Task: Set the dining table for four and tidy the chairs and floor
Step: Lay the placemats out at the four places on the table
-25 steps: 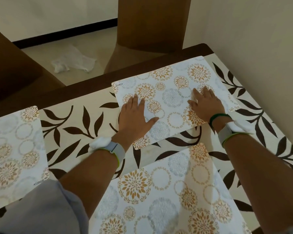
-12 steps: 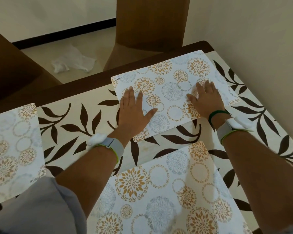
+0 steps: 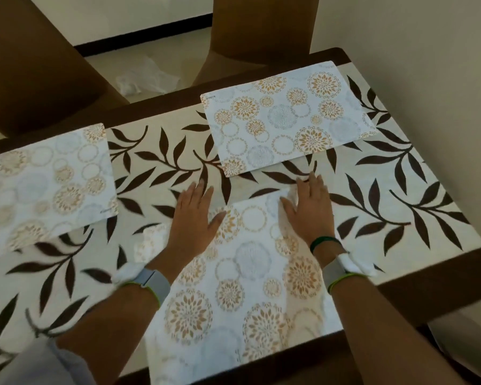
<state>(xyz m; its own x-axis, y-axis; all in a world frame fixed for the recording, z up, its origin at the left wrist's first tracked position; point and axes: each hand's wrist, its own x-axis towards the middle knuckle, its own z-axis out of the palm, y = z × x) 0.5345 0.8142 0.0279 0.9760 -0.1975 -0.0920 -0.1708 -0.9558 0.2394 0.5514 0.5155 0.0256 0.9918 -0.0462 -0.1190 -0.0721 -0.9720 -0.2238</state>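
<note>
Left hand (image 3: 193, 220) and right hand (image 3: 308, 212) quit far placemat (image 3: 283, 118); straight fingers (image 3: 315, 187) now overhang near placemat (image 3: 247, 273) edge.

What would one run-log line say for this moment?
left hand: flat on near placemat | right hand: flat on it | far placemat: free | floor: crumpled wrapper

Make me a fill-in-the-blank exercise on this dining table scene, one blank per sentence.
1. The number of placemats lying on the table is ___.
2. The left hand and right hand rest flat on the ___ placemat.
3. The crumpled white wrapper lies on the ___.
4. The tabletop is patterned with dark ___.

Missing words: three; nearest; floor; leaves.
</note>
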